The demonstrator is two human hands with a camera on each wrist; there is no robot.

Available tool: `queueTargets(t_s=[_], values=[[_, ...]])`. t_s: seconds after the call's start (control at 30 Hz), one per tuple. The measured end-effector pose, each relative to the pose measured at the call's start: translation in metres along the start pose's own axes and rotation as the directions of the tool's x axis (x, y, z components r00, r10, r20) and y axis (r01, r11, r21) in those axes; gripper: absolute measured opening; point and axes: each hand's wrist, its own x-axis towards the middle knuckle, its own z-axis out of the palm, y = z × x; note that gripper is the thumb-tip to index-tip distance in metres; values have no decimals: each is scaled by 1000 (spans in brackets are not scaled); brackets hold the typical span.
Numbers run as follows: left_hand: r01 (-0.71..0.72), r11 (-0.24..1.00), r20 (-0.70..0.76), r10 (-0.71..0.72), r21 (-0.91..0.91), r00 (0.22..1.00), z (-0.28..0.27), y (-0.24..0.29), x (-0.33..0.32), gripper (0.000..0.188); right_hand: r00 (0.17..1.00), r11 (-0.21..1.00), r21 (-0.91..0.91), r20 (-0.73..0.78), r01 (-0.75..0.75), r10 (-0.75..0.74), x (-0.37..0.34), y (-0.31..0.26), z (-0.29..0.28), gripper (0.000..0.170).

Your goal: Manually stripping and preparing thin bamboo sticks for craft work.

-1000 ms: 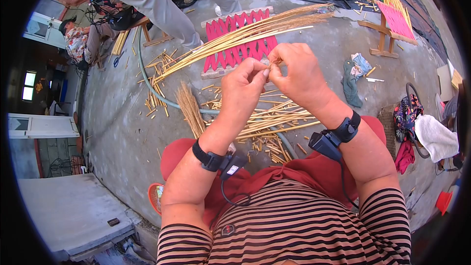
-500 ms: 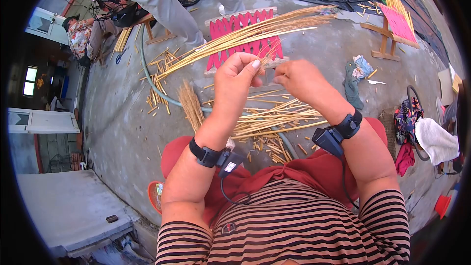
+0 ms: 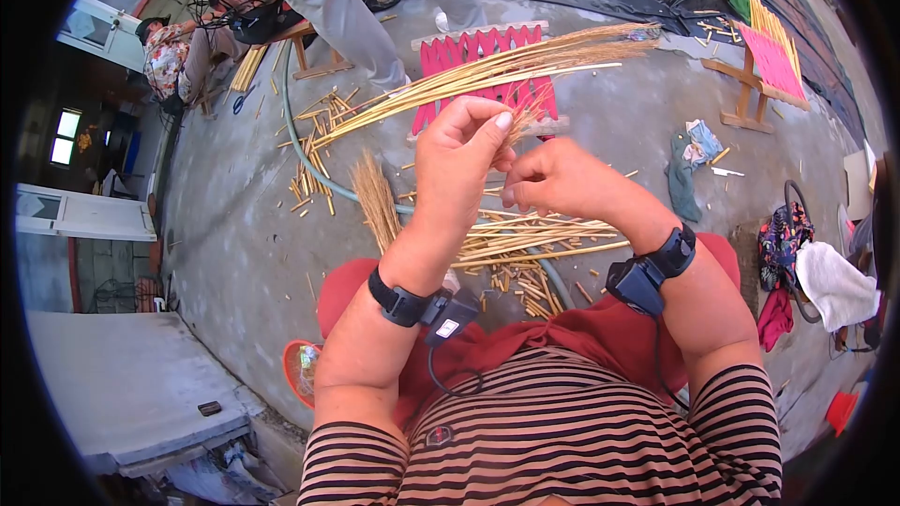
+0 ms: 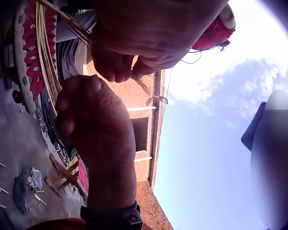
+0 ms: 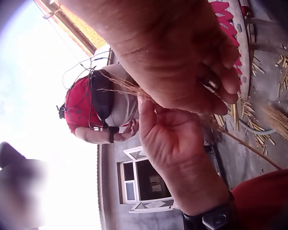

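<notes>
In the head view my left hand (image 3: 457, 157) is raised in front of the body and pinches a thin broom straw between thumb and forefinger. Its feathery, branching tip (image 3: 531, 117) sticks out beyond the thumb. A thin stalk (image 5: 247, 143) runs down from the hands in the right wrist view. Close beside the left fingertips is my right hand (image 3: 574, 178), fingers curled and wearing a ring (image 5: 211, 83). I cannot tell whether it holds anything. Both wrists carry black straps with small cameras.
Long broom stalks (image 3: 469, 81) lie across a pink-strapped frame (image 3: 436, 64). Below the hands are more stalks (image 3: 553, 239), cut pieces (image 3: 525, 290) and a brush-like bundle (image 3: 377, 201). A hose (image 3: 298, 145) curves over the concrete. A person in grey trousers (image 3: 328, 14) stands ahead.
The hands were together at the fingertips, then parted, with the feathery tip showing above the left hand. The right hand has since moved back down close to the left; the head view has shifted slightly.
</notes>
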Motion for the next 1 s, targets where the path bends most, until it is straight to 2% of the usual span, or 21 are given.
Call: queueTargets(t_s=[0.03, 0.1, 0.17, 0.27, 0.4, 0.57, 0.7, 0.8, 0.87, 0.97, 1.0], values=[[-16, 1000, -17, 16, 16, 1000, 0, -1, 1, 9, 999, 989, 147, -29, -10, 15, -9, -11, -7, 14], [-28, 999, -35, 30, 47, 999, 2, -1, 3, 9, 965, 959, 221, -232, 177, -125, -21, -21, -20, 15], [-18, 997, -37, 21, 74, 999, 5, -2, 5, 11, 854, 892, 248, -466, 379, -233, -25, -24, -23, 13], [-12, 997, -8, 12, 72, 1000, 12, -9, 8, 11, 784, 946, 138, -601, 293, -155, -28, -29, -30, 16], [34, 997, -1, -35, 75, 999, 20, -14, 10, 12, 794, 967, 101, -595, 233, -129, -28, -21, -34, 17], [58, 995, 45, -62, 86, 997, 24, -20, 11, 15, 748, 955, 115, -650, 274, -136, -27, -9, -35, 9], [66, 981, 129, -90, 182, 988, 22, -19, 14, 26, 729, 946, 100, -664, 307, -166, -27, -4, -37, 6], [54, 935, 177, -123, 349, 976, -2, -6, 25, 37, 756, 856, 352, -651, 378, -67, -21, 7, -43, 7], [13, 814, 299, -228, 580, 927, -40, -1, 34, 35, 772, 826, 411, -634, 386, -46, -18, 13, -49, 8], [246, 715, 346, -572, 654, 743, -69, 0, 29, 29, 775, 790, 474, -632, 388, -1, -13, 12, -52, 8], [214, 681, 377, -607, 700, 700, -77, -9, 30, 28, 771, 780, 491, -637, 388, 18, -12, 12, -53, 9]])
